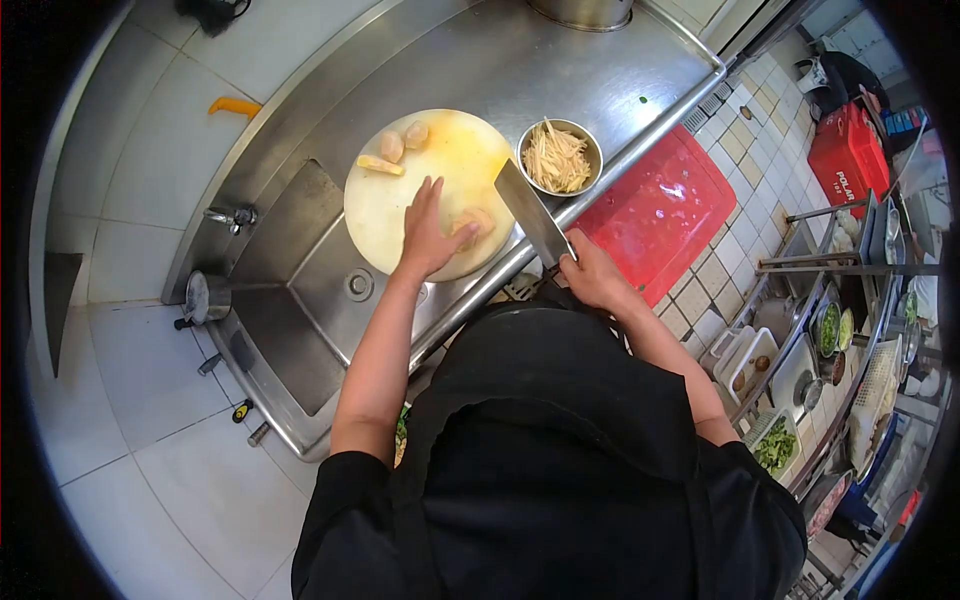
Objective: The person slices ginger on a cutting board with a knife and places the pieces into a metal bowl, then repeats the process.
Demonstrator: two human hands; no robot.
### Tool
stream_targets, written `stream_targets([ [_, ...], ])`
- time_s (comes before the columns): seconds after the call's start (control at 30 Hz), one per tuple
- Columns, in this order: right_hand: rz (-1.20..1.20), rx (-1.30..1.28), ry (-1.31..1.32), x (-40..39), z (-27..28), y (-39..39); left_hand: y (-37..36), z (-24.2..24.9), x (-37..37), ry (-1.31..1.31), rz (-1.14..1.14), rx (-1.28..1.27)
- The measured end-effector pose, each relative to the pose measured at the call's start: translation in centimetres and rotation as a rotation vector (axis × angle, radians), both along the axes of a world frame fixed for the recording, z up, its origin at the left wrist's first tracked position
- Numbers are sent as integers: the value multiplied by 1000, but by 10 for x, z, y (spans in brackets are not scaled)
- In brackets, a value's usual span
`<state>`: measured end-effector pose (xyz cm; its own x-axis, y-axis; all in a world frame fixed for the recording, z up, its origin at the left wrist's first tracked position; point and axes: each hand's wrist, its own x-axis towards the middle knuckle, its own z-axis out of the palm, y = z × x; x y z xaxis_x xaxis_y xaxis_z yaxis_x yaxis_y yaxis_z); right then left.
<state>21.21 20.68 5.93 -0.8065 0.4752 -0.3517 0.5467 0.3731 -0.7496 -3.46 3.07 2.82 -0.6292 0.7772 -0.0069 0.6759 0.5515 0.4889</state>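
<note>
My left hand (432, 235) is over the round cutting board (430, 130), its fingers apart and its thumb beside a pale, flat piece of food (474, 226). My right hand (592, 271) is wrapped round the handle of a broad cleaver (534, 214), whose blade reaches over the board's right edge. Two rounded pale pieces (391, 146) and a yellowish stick-shaped piece (380, 165) lie at the board's upper left. Right of the board stands a metal bowl (596, 160) full of thin pale strips (556, 158).
The board bridges part of a steel sink (315, 225) with a tap (232, 217). A metal pot (582, 12) stands at the counter's far end. Beyond the rail is a red board (668, 208). Shelves of food containers and a red box (848, 155) are at the right.
</note>
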Motion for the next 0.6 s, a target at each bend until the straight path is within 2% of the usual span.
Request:
stream_targets([
  [0.07,-6,8,8,2,4,-4,-22,-28,-19,-29,-5,288],
  [0.1,-10,10,15,3,6,-6,-26,-23,-17,-33,-1,287],
  [0.17,-5,10,-6,1,14,-10,-36,-6,-10,-285,181,238],
  [0.3,-24,77,29,-1,13,-14,-41,-12,11,-428,175,260],
  [0.43,-5,95,28,-3,15,-14,-44,-29,22,-316,79,271],
  [0.57,-1,49,39,1,5,-13,-47,-34,19,-320,70,284],
  [0.6,2,53,56,1,5,-14,-48,-33,15,-395,103,270],
])
